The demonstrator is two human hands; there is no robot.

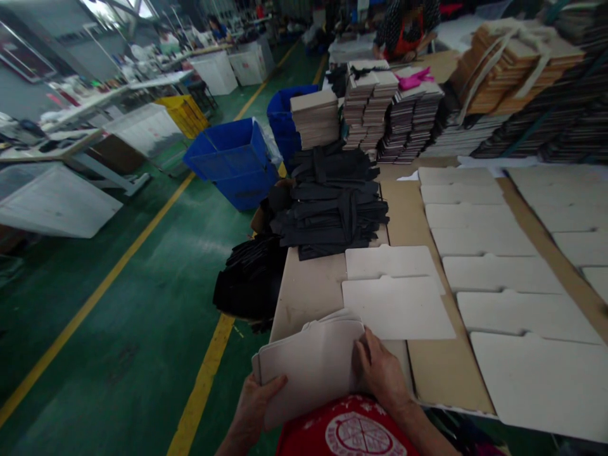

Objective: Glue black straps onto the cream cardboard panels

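Note:
A small stack of pale cardboard sheets (313, 367) is held between both hands at the table's near edge, tilted toward me. My left hand (259, 399) grips its left side, thumb on top of the front sheet. On the right side, my right hand (380, 367) pinches the upper right edge; part of its fingers is hidden behind the sheets. Just beyond lie two overlapping sheets of the same kind, the nearer sheet (396, 307) with a small tab on its top edge. To the right, overlapping rows of tabbed sheets (541, 373) cover the brown table (441, 373).
Bundles of black fabric strips (332, 215) sit at the table's left edge, above a black pile (247, 278). Blue bins (237, 164) stand on the green floor. Stacked boards (368, 104) and a tied bundle (513, 69) are farther back. A co-worker (408, 31) is across the table.

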